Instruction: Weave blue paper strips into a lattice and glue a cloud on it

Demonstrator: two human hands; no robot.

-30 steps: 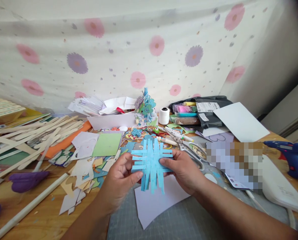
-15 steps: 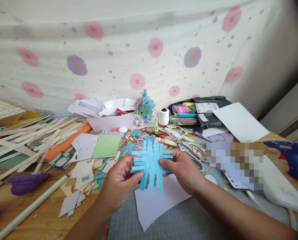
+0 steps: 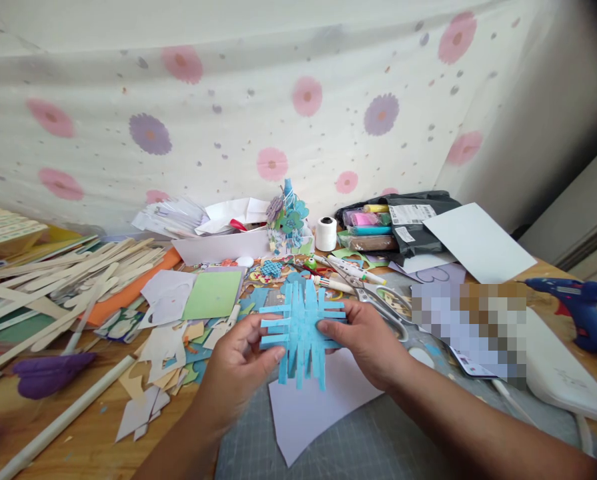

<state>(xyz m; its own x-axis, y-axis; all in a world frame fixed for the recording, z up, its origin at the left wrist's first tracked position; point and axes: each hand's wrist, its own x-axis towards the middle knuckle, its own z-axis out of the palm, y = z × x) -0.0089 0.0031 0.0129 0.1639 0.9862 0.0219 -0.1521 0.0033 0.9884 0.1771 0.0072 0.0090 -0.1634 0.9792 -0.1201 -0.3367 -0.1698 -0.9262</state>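
Between my two hands is a woven piece of blue paper strips (image 3: 305,333), its loose strip ends sticking out on all sides. My left hand (image 3: 251,357) pinches its left edge, thumb in front and fingers behind. At the right edge my right hand (image 3: 363,337) grips it, the thumb lying over the front and the other fingers hidden behind. The piece is held up above a lilac paper sheet (image 3: 313,413) that lies on a grey cutting mat (image 3: 368,447).
Scissors (image 3: 385,307) and pens lie behind my right hand. A blue glue gun (image 3: 585,310) stands far right, near a white device (image 3: 563,373). Paper scraps (image 3: 163,350) and wooden craft sticks (image 3: 78,280) spread over the left. A white thread spool (image 3: 326,235) stands at the back.
The whole view has shifted slightly. Both hands keep their hold on the woven paper piece, with almost no movement.
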